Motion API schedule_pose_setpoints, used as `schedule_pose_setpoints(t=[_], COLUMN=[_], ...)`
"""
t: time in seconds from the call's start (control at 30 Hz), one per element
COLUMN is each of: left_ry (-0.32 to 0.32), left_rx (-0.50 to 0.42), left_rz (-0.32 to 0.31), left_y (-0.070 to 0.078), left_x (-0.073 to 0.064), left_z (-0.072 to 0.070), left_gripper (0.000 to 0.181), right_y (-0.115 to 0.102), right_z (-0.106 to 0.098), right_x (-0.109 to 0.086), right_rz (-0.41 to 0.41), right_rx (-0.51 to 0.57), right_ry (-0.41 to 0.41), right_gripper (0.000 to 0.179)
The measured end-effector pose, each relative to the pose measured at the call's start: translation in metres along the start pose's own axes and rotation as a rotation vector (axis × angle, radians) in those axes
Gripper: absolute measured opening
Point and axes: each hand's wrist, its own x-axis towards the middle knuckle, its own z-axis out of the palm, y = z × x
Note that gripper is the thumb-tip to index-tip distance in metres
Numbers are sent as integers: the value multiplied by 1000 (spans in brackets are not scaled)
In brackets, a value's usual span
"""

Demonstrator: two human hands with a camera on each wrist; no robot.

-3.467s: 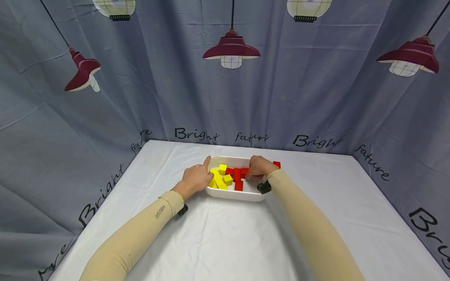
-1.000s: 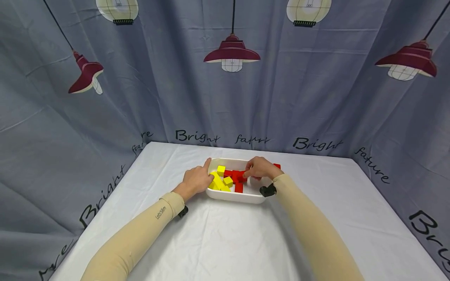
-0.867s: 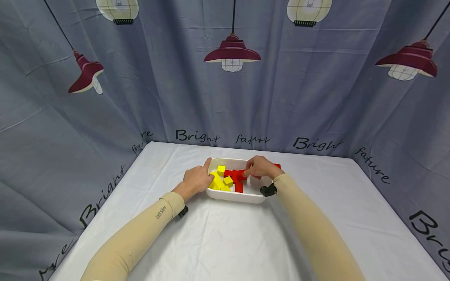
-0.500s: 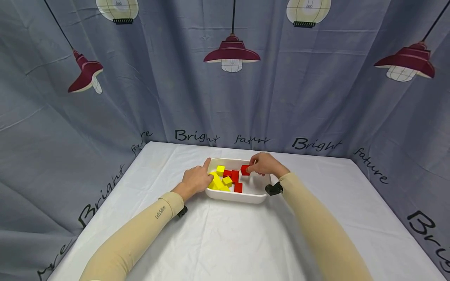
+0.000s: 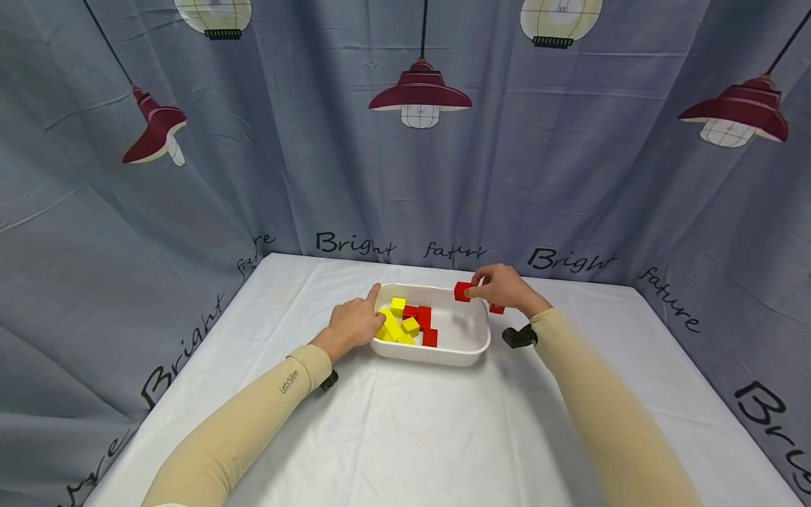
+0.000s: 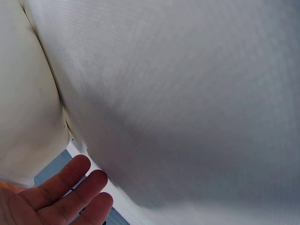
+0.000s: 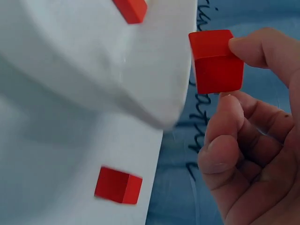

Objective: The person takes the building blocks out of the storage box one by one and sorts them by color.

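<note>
My right hand [image 5: 505, 289] pinches a red cube block [image 5: 462, 291] between thumb and fingertips, raised at the far right corner of a white tray [image 5: 426, 355]. The right wrist view shows the held red block [image 7: 218, 70] close up, thumb on top and a finger beneath. My left hand [image 5: 355, 320] holds the tray's left end, thumb over the rim and index finger along it. In the left wrist view, the other fingers [image 6: 77, 190] extend loosely beside the tray wall [image 6: 28, 98]. Several yellow blocks [image 5: 394, 327] lie at the tray's left, with red blocks [image 5: 424, 317] at its middle.
Another red block [image 5: 497, 308] lies on the white-covered table [image 5: 405, 429], just right of the tray and partly under my right hand in the head view. A grey printed curtain [image 5: 317, 155] hangs behind the table.
My right hand has lifted a red block from among the others in the tray and moved it right to the far right corner. My left hand stays on the tray.
</note>
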Motion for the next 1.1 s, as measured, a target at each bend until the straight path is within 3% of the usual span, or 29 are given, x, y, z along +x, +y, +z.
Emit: schedule_pose_setpoints(t=[0.53,1.1], left_ry=[9,9], left_rx=[-12,-14], left_rz=[0,-8], left_y=[1,0], left_x=[1,1], left_z=[-1,1], left_gripper=[72,71], right_y=[55,101], right_z=[-22,-19], right_x=[-8,-17], right_rz=[65,186], right_rx=[63,87], right_ry=[99,142], right_gripper=[37,42])
